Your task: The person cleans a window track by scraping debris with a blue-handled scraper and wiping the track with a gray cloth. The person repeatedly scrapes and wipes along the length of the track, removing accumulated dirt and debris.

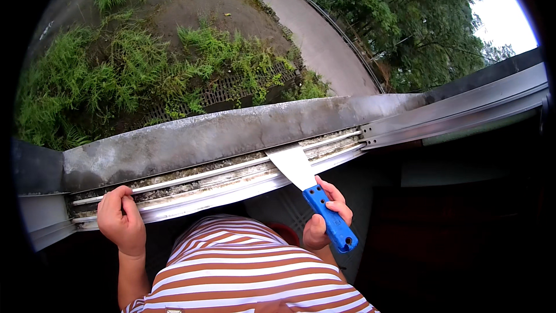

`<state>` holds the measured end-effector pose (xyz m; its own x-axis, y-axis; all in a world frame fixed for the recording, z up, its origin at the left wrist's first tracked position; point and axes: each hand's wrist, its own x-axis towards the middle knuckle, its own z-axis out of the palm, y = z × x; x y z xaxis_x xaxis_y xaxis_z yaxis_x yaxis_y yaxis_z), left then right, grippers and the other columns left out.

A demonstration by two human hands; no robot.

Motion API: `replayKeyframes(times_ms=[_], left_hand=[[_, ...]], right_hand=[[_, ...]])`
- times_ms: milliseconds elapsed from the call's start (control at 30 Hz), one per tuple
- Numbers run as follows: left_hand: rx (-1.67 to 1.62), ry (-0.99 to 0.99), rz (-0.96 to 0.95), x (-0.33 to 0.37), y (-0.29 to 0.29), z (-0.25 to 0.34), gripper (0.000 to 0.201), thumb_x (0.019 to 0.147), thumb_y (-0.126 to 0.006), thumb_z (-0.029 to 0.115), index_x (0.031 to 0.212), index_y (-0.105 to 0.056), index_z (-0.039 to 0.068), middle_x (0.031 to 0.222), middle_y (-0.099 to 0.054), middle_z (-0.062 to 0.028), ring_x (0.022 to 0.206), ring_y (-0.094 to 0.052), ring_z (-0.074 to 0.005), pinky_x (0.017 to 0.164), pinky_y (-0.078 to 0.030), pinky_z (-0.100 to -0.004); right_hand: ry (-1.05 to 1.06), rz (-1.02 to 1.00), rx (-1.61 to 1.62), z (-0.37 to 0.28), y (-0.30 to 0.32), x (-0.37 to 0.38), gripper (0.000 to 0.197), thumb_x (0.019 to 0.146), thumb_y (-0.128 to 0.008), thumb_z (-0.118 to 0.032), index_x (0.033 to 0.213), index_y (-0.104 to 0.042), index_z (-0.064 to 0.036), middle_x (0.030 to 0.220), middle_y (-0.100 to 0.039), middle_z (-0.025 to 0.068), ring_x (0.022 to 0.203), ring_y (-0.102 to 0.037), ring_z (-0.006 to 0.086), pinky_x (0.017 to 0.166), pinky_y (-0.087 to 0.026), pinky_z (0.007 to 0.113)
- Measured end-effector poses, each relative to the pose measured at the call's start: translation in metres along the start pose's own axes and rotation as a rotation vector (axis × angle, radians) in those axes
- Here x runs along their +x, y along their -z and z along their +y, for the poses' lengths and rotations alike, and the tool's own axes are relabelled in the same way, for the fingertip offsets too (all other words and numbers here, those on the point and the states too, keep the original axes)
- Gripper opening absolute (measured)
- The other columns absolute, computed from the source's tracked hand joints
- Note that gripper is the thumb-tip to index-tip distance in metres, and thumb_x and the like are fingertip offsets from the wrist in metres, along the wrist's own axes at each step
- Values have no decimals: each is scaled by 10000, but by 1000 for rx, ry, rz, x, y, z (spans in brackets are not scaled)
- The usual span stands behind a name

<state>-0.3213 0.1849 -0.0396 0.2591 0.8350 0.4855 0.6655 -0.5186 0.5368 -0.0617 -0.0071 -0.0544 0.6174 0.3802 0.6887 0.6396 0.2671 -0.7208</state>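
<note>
In my right hand (pixel 328 215) is a putty knife with a blue handle (pixel 330 219). Its wide metal blade (pixel 292 165) points away from me, and its far edge lies over the rails of a dirty window track (pixel 202 181). Dark grime and pale, crumbly residue fill the grooves between the white rails. At the track's left end, my left hand (pixel 121 220) is closed, with its curled fingers on the rail.
Beyond the track runs a grey outer sill (pixel 231 133). Window frame pieces stand at the right (pixel 463 107) and left (pixel 46 214). Outside, below, are weeds (pixel 127 69), a paved path (pixel 318 29) and trees (pixel 405 17). Part of a red round object (pixel 284 233) shows by my striped shirt.
</note>
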Motion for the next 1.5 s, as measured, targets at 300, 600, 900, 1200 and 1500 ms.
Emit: replayKeyframes(times_ms=[300,600,900,1200,1500], left_hand=[[39,-74,36,3,-2,1,119,743,-512,-49,790,-593,25,686,-575,-96,624,-545,-266,611,-408,-335],[62,-71,71,1,-2,-1,122,747,-506,-41,799,-595,23,690,-576,-100,635,-549,-272,618,-415,-341],[53,-55,89,-1,-4,-3,132,752,-499,-59,806,-597,11,702,-585,-105,637,-549,-266,620,-421,-338],[64,-60,89,0,-5,-4,129,757,-497,-57,807,-596,11,703,-586,-103,640,-552,-263,622,-419,-335],[64,3,33,-3,-5,-4,133,761,-493,-61,808,-595,10,684,-570,-99,631,-542,-253,620,-411,-334]], right_hand=[[-41,226,22,-1,21,-24,316,797,-596,-183,1027,-440,-32,1086,-536,356,962,-610,357,823,-530,409],[-164,393,-216,-19,54,66,314,752,-542,-154,1001,-469,23,987,-588,288,931,-625,347,768,-542,404],[-278,241,-146,-15,54,101,251,796,-579,-68,1010,-484,25,971,-602,204,900,-636,279,666,-556,330],[-405,111,-204,-6,42,121,200,831,-599,-83,973,-513,29,909,-607,148,851,-644,221,597,-549,276],[-243,133,-210,10,51,95,220,790,-590,-51,974,-499,29,913,-625,175,881,-625,227,777,-519,356]])
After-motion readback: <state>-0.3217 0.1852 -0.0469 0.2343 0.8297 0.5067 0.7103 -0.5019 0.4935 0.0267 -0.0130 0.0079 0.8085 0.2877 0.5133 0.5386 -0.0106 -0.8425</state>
